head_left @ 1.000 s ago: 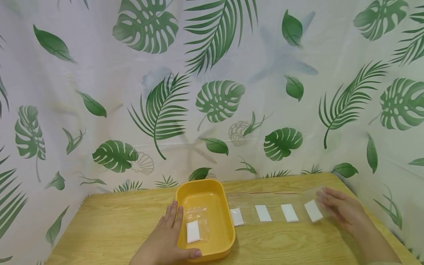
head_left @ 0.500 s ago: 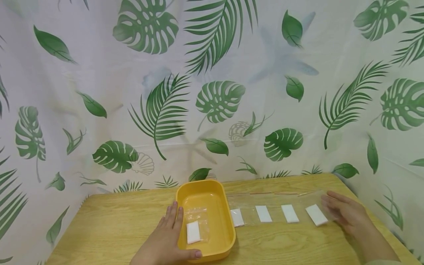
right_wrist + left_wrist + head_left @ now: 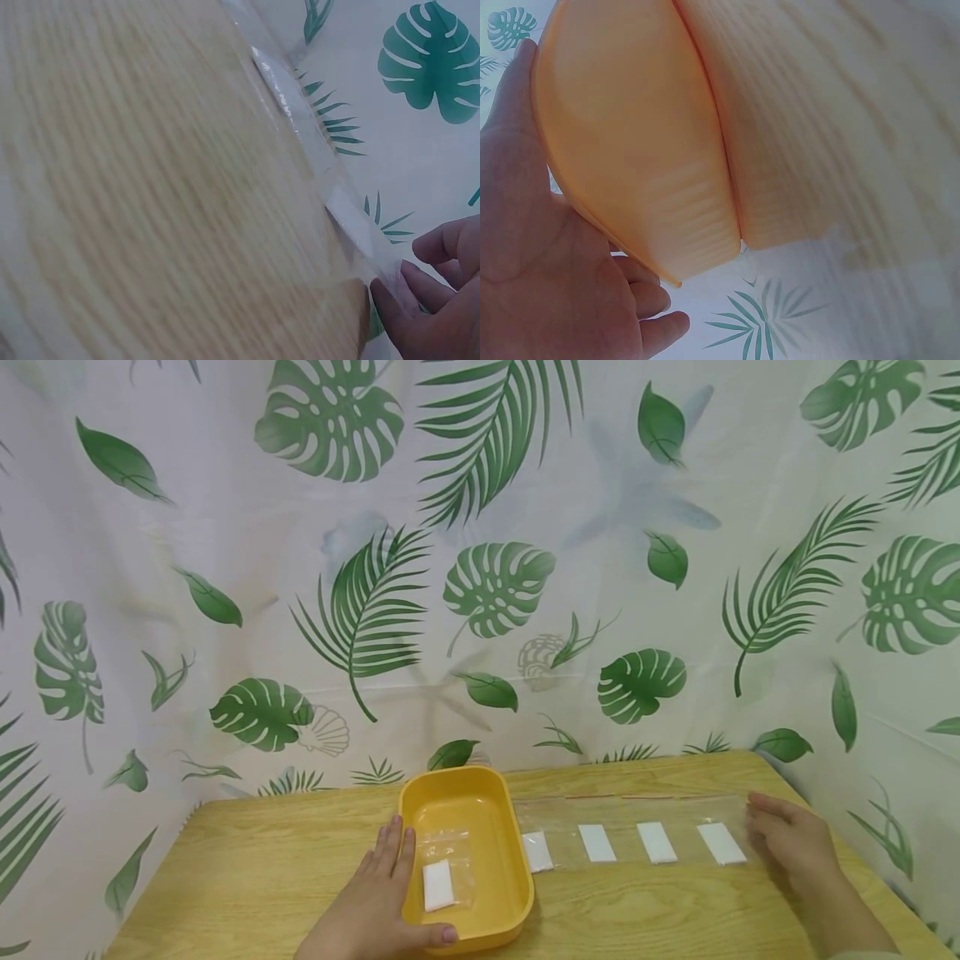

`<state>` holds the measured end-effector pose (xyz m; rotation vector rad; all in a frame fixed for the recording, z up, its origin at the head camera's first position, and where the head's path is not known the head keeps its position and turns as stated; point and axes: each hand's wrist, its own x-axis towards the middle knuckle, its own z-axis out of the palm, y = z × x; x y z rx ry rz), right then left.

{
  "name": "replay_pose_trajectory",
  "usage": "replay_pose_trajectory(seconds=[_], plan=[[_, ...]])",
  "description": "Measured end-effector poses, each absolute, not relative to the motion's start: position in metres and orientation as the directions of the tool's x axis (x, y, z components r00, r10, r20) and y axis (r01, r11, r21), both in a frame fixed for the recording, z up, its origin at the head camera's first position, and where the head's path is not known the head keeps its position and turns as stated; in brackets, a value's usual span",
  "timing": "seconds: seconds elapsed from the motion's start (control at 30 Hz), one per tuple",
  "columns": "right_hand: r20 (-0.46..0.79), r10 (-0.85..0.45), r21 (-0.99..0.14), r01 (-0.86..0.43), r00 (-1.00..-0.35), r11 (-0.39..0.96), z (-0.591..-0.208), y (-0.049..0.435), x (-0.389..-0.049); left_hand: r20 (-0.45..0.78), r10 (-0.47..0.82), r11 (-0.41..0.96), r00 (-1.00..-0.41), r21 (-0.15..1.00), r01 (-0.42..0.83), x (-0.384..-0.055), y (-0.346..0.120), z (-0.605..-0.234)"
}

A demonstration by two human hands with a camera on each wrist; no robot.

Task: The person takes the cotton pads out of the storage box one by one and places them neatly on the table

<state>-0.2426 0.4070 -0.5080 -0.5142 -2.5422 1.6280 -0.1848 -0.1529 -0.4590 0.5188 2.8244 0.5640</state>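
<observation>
In the head view my left hand [image 3: 367, 893] lies against the left side of a yellow plastic tray [image 3: 519, 893], fingers extended along its rim, thumb at the near corner. The left wrist view shows this hand [image 3: 562, 277] at the rim from below. Inside the tray is a clear zip bag [image 3: 462, 847] holding a white rectangle. My right hand [image 3: 795, 839] pinches the right edge of the rightmost clear zip bag [image 3: 722, 843], which also contains a white rectangle. In the right wrist view its thumb and fingers [image 3: 386, 304] meet at the plastic edge.
Between the tray and that bag, several similar clear bags with white rectangles [image 3: 596, 843] lie in a row on the wooden table [image 3: 262, 860]. A leaf-patterned curtain [image 3: 480, 610] hangs behind the table and along its sides.
The rightmost bag, tilted and raised a second ago, has come down level with the row, moving slightly right with my right hand. My left hand and the tray have stayed put.
</observation>
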Motion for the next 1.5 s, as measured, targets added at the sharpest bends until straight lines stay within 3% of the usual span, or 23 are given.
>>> replay_pose_trajectory(seconds=[0.23,0.5,0.73,1.0,1.5], plan=[[-0.047,0.372,-0.842,0.237,-0.927,0.485,-0.505,0.403,-0.238,-0.14,0.378,0.865,-0.915,0.405,0.295,-0.186,-0.153,-0.46],[-0.012,0.389,-0.891,0.187,-0.921,0.414,-0.499,0.39,-0.232,-0.152,0.367,0.872,-0.918,0.4,0.282,-0.187,-0.152,-0.461],[0.025,0.333,-0.938,0.093,-0.942,0.333,-0.477,0.348,-0.23,-0.148,0.363,0.872,-0.92,0.402,0.279,-0.188,-0.152,-0.462],[0.06,0.195,-0.997,-0.048,-0.979,0.063,-0.451,0.288,-0.229,-0.144,0.37,0.868,-0.918,0.405,0.286,-0.188,-0.151,-0.462],[-0.017,0.081,-0.954,-0.008,-0.997,-0.301,-0.429,0.172,-0.228,-0.146,0.373,0.868,-0.916,0.403,0.289,-0.187,-0.151,-0.46]])
